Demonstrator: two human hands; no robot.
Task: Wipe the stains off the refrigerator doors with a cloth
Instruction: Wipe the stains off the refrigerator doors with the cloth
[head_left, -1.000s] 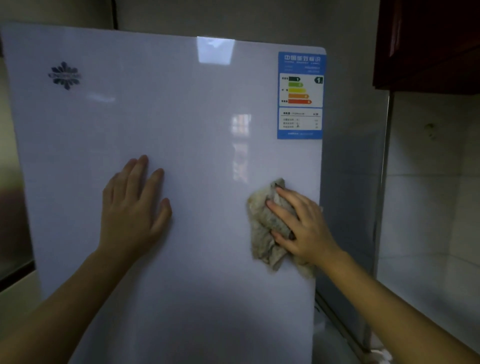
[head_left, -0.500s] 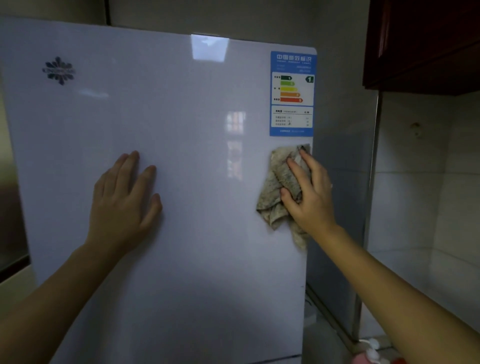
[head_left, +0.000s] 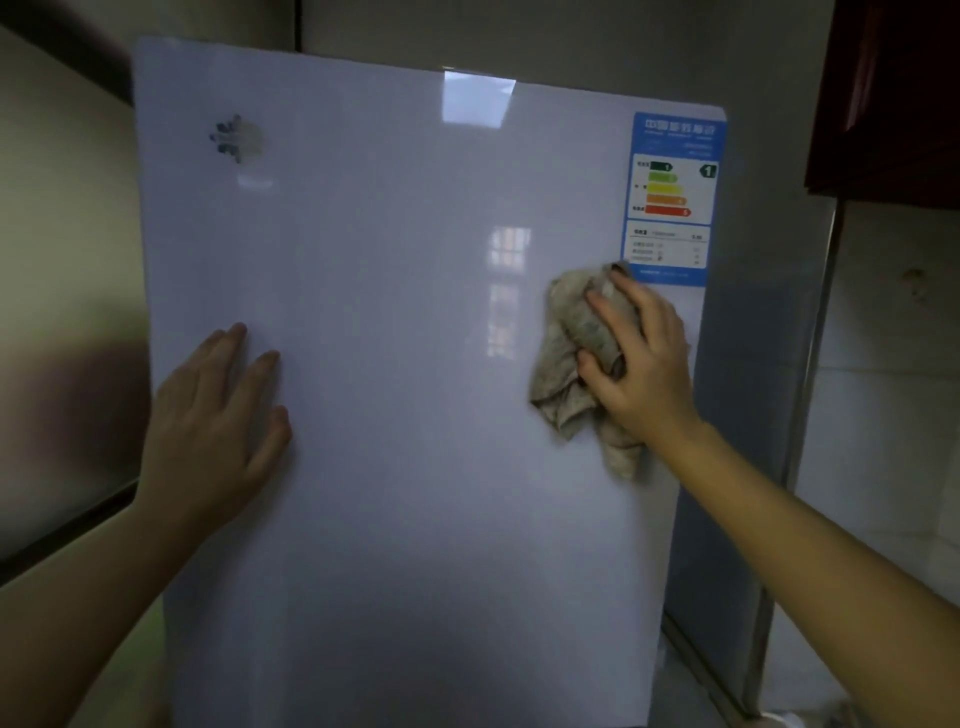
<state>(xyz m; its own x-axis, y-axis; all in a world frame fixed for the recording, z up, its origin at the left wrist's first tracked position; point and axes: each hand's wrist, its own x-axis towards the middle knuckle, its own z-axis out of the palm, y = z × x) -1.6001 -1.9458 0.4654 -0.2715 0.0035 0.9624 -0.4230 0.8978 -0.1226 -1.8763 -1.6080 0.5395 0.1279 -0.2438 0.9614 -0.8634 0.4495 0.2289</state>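
Fridge door (head_left: 415, 364), energy label (head_left: 672, 197) grade 1 | left hand (head_left: 208, 415) flat on door | right hand (head_left: 639, 364) grips cloth (head_left: 561, 364)

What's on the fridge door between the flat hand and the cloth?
Only bare glossy door, with a window reflection, between left hand and cloth; head view.

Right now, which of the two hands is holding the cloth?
The right hand: its fingers and thumb grip the cloth against the door. The left hand lies flat on the door, holding nothing.
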